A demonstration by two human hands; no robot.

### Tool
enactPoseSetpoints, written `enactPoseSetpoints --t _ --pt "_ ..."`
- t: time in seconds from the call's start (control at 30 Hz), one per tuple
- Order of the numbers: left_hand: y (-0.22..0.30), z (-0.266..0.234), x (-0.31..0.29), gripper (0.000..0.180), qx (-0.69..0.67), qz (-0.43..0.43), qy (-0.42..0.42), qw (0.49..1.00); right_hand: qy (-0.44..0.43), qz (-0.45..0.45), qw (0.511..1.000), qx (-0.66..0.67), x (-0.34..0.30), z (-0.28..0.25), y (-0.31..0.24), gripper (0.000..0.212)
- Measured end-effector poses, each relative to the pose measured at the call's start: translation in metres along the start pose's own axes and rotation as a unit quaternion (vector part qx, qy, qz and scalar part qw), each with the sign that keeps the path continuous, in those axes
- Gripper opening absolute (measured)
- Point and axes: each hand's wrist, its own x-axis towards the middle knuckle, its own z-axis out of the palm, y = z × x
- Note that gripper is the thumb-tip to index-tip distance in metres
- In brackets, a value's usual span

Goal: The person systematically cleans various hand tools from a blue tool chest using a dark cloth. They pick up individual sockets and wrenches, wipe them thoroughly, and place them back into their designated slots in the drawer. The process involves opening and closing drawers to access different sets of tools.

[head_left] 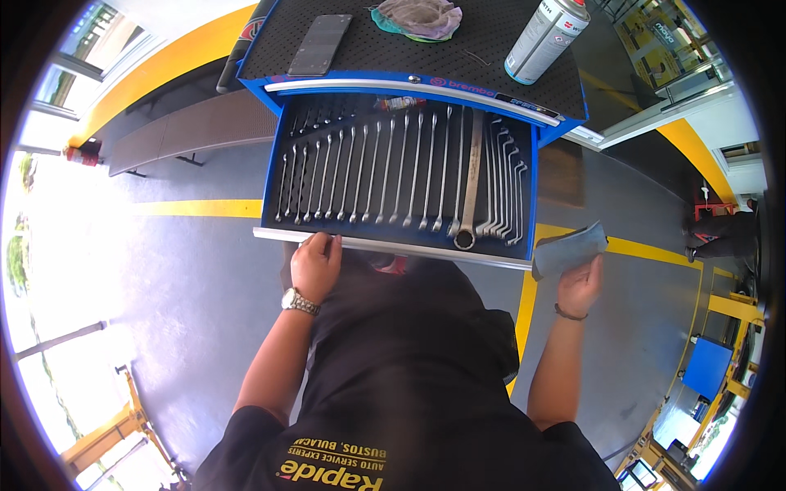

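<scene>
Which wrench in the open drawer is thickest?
The wide, brownish wrench, just left of the bent-ended wrenches on the right side of the drawer; the others are all slimmer.

The cabinet (260, 92) is bright blue, its worktop (434, 57) black with a regular pattern of small dots. Its drawer (534, 188) has blue sides, a silver front edge and a black lining. The thin wrenches (400, 168) shine silver; the big wrench (472, 180) is a duller brownish grey. The cloth (571, 250) is plain grey-blue. The phone (320, 45) is black, the rag (417, 18) is grey-beige with teal and purple edges, and the spray can (544, 42) is whitish grey with a red cap and a blue base. The shirt (417, 352) is black with yellow lettering (336, 473), the watch (300, 302) silver, the bracelet (571, 313) dark. Yellow stripes (196, 208) cross the grey floor (196, 286).
</scene>
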Motion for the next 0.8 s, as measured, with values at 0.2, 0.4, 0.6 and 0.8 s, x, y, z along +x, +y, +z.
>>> enactPoseSetpoints --t 0.2,0.4,0.6,0.8 --pt "-0.016 -0.01 0.007 0.013 0.111 0.121 0.073 0.984 0.072 0.088 0.994 0.001 -0.023 0.002 0.047 0.04" --pt "-0.043 -0.012 0.0 0.017 0.144 0.06 0.123 0.98 0.098 0.071 0.987 -0.106 -0.04 0.004 0.063 0.036" --pt "-0.055 -0.036 0.036 0.019 0.272 -0.071 -0.053 0.958 0.011 0.102 0.969 -0.225 -0.038 0.001 0.053 0.034" --pt "-0.039 -0.049 0.044 0.019 0.299 -0.092 -0.139 0.94 0.012 0.066 0.952 -0.298 -0.043 0.014 0.046 0.029"
